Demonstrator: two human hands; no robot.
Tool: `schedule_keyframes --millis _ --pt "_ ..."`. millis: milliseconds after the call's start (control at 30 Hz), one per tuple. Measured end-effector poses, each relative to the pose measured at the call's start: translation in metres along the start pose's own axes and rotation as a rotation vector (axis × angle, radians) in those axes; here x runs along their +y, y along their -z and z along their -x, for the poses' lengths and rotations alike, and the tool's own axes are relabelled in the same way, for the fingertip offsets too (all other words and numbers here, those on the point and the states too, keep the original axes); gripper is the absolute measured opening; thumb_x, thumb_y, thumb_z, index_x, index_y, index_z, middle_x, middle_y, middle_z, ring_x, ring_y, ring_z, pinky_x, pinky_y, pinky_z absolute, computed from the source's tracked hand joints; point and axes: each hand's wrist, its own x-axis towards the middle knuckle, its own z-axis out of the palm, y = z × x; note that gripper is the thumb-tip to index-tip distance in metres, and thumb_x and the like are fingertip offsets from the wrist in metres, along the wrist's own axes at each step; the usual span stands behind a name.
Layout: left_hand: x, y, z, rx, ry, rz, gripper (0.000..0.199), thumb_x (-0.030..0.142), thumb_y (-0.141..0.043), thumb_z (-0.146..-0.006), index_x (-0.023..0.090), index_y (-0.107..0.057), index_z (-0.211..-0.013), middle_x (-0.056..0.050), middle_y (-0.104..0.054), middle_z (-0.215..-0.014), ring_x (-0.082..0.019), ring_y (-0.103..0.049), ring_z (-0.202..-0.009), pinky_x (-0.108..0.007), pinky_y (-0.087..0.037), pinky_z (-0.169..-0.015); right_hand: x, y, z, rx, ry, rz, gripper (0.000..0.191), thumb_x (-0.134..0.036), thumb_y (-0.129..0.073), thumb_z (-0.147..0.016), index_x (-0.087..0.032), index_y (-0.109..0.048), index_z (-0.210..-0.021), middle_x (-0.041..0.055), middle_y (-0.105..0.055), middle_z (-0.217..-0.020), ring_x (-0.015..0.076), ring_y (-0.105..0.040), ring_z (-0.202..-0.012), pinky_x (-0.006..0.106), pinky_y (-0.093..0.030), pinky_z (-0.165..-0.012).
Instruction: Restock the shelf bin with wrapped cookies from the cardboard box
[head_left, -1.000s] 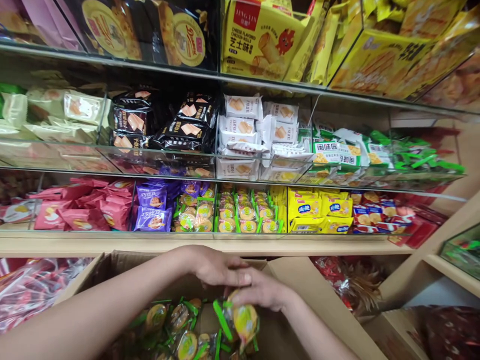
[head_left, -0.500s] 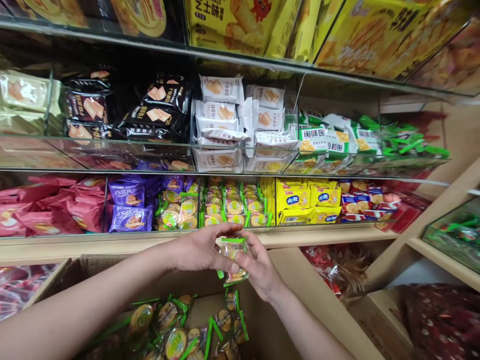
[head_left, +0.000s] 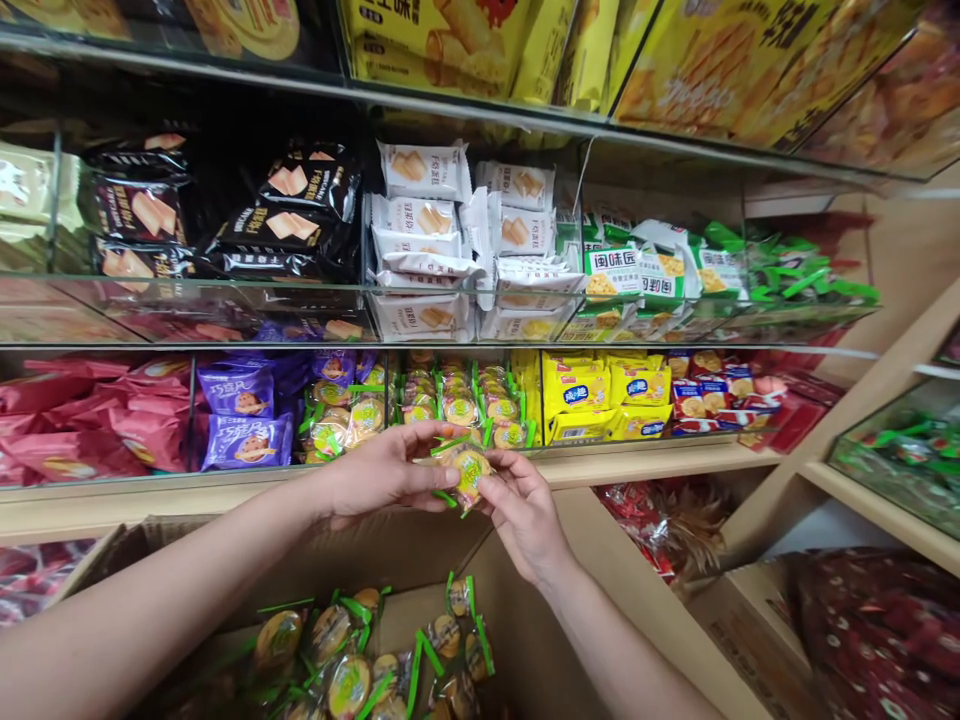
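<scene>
A small clear packet with green edges and round biscuits [head_left: 466,474] is held between my two hands, above the box and in front of the lowest shelf. My left hand [head_left: 394,470] pinches its left side, fingers on top and thumb below. On its right side, the thumb and fingers of my right hand [head_left: 523,508] grip the same packet. Similar green-edged packets [head_left: 350,685] lie loose in the open cardboard box [head_left: 517,600] below. More of them stand in rows [head_left: 460,405] in the shelf compartment just behind my hands.
Purple packets [head_left: 247,440] and red packets [head_left: 90,420] fill compartments to the left, yellow packets [head_left: 577,392] to the right. A glass shelf edge [head_left: 450,345] runs above. At the lower right sits a cardboard box [head_left: 750,640] beside a dark red bag [head_left: 885,640].
Both hands have risen slightly with the packet, which has turned and tilted between the fingers. The camera view has shifted a little, so the shelves appear further left.
</scene>
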Motion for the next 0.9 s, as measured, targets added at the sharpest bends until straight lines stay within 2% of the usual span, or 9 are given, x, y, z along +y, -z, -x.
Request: schedule_keyframes --millis 67,233,333,400,500,633,700,800,900 --pt "-0.001 -0.002 -0.001 0.060 -0.009 -0.042 0.049 0.026 -0.067 -0.067 0.021 -0.048 -0.112 -0.003 -0.052 -0.107 -0.015 -0.059 -0.082 -0.038 -0.049 -0.079 0.002 0.000 -0.001 0.023 0.004 0.025 0.026 -0.021 -0.070 -0.064 -0.020 -0.054 -0.086 -0.0009 -0.061 -0.084 0.0104 -0.055 -0.073 0.022 -0.046 -0.063" --pt "-0.004 -0.002 -0.004 0.167 -0.125 -0.032 0.042 0.026 -0.065 -0.069 0.021 -0.051 -0.108 0.000 -0.052 -0.091 -0.013 -0.056 -0.076 -0.035 -0.053 -0.069 0.000 0.000 -0.002 0.033 -0.071 -0.010 0.023 -0.020 -0.070 -0.063 -0.017 -0.052 -0.077 -0.0027 -0.058 -0.069 0.0082 -0.052 -0.058 0.018 -0.043 -0.049" --pt "-0.006 -0.002 -0.006 0.156 -0.182 0.026 0.063 0.023 -0.063 -0.071 0.030 -0.032 -0.126 0.000 -0.056 -0.087 -0.014 -0.057 -0.076 -0.035 -0.052 -0.066 -0.006 0.002 -0.004 0.035 -0.060 -0.175 0.025 -0.018 -0.067 -0.066 -0.019 -0.053 -0.087 -0.0014 -0.060 -0.077 0.0084 -0.053 -0.061 0.019 -0.043 -0.049" --pt "-0.008 -0.002 -0.007 0.142 -0.182 0.050 0.068 0.021 -0.065 -0.069 0.029 -0.030 -0.127 -0.001 -0.059 -0.088 -0.014 -0.057 -0.075 -0.034 -0.050 -0.066 -0.010 0.005 -0.005 0.016 -0.082 -0.291 0.024 -0.017 -0.064 -0.067 -0.018 -0.055 -0.089 -0.0011 -0.060 -0.077 0.0078 -0.052 -0.059 0.019 -0.043 -0.050" --pt "-0.010 -0.001 -0.007 0.164 -0.205 -0.002 0.042 0.019 -0.067 -0.064 0.018 -0.052 -0.104 -0.003 -0.061 -0.089 -0.015 -0.057 -0.081 -0.032 -0.045 -0.075 -0.013 0.009 -0.007 -0.013 -0.198 -0.469 0.015 -0.016 -0.062 -0.066 -0.018 -0.056 -0.080 -0.0023 -0.058 -0.070 0.0079 -0.051 -0.059 0.020 -0.044 -0.053" --pt "-0.010 0.003 -0.007 0.163 -0.367 -0.277 0.021 0.016 -0.063 -0.064 0.019 -0.061 -0.085 -0.005 -0.054 -0.116 -0.022 -0.044 -0.113 -0.033 -0.035 -0.091 -0.014 0.009 -0.005 -0.088 -0.355 -0.646 0.015 -0.021 -0.062 -0.065 -0.016 -0.057 -0.077 0.0000 -0.058 -0.072 0.0083 -0.051 -0.065 0.019 -0.046 -0.060" --pt "-0.010 0.004 -0.008 0.141 -0.413 -0.399 0.014 0.015 -0.060 -0.067 0.018 -0.063 -0.080 -0.005 -0.055 -0.115 -0.023 -0.040 -0.117 -0.033 -0.033 -0.092 -0.013 0.009 -0.005 -0.093 -0.362 -0.666 0.019 -0.021 -0.062 -0.064 -0.015 -0.058 -0.081 0.0007 -0.060 -0.076 0.0082 -0.052 -0.066 0.019 -0.046 -0.062" --pt "-0.011 0.001 -0.009 0.144 -0.389 -0.366 0.008 0.015 -0.057 -0.068 0.017 -0.062 -0.074 -0.003 -0.062 -0.088 -0.020 -0.054 -0.096 -0.033 -0.040 -0.084 -0.009 0.008 -0.005 -0.034 -0.344 -0.619 0.016 -0.020 -0.063 -0.065 -0.017 -0.058 -0.080 -0.0008 -0.062 -0.078 0.0083 -0.053 -0.065 0.020 -0.047 -0.060" --pt "-0.011 -0.005 -0.008 0.115 -0.306 -0.141 0.013 0.014 -0.058 -0.066 0.016 -0.060 -0.079 -0.001 -0.062 -0.084 -0.016 -0.057 -0.082 -0.031 -0.043 -0.078 -0.005 0.008 -0.004 -0.030 -0.304 -0.553 0.015 -0.018 -0.064 -0.066 -0.019 -0.058 -0.080 -0.0026 -0.064 -0.079 0.0083 -0.056 -0.066 0.020 -0.048 -0.059"
